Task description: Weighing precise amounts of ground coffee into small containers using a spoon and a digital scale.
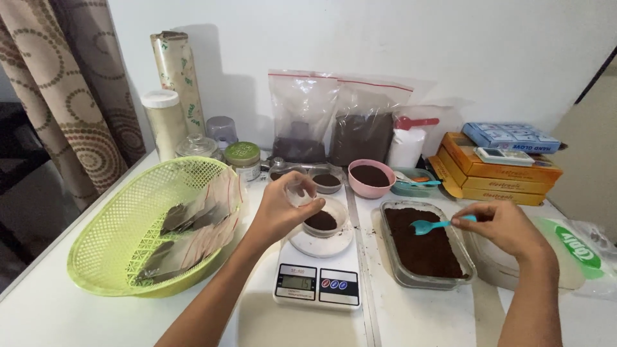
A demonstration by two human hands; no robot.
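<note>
From the head view, the right hand (504, 226) pinches a small turquoise spoon (432, 225) lying left-right, bowl leftward over the dark powder in the clear tray (393, 257). The left hand (283, 209) grips the small clear cup (322, 220) on the scale (318, 283).

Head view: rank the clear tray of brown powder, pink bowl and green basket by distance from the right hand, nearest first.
From the right hand, which holds a blue spoon:
1. Clear tray of brown powder, just left of the hand, under the spoon.
2. Pink bowl, further back and left.
3. Green basket, far left of the table.
</note>
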